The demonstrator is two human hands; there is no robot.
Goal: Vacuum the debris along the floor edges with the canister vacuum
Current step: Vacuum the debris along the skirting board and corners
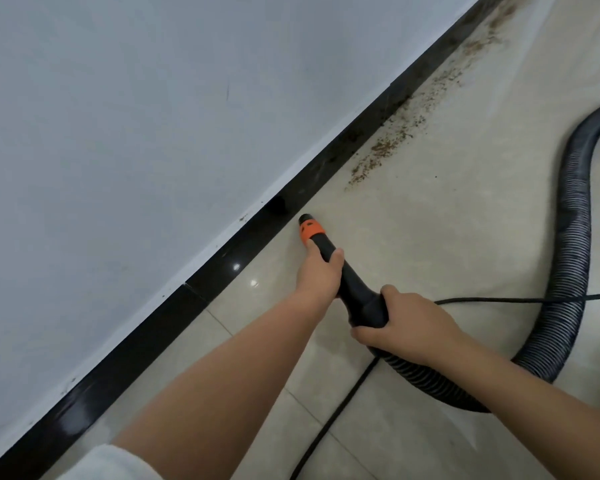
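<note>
Fingers [336,255] of both hands grip the black orange-collared vacuum nozzle [321,239]; brown gritty debris [381,152] lies toward one o'clock, along the black skirting [222,251], left hand [317,277] nearer.

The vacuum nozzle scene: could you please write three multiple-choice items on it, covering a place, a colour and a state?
1. Where does the debris lie?
A. Along the baseboard, ahead of the nozzle
B. Behind the person
C. On the wall

2. What colour is the nozzle collar?
A. Green
B. Orange
C. White

3. How is the nozzle held?
A. Left hand only
B. Lying loose
C. Both hands

Answers:
1 A, the brown trail follows the black baseboard beyond the tip.
2 B, an orange band rings the tip.
3 C, left hand and right hand both grip it.
</note>
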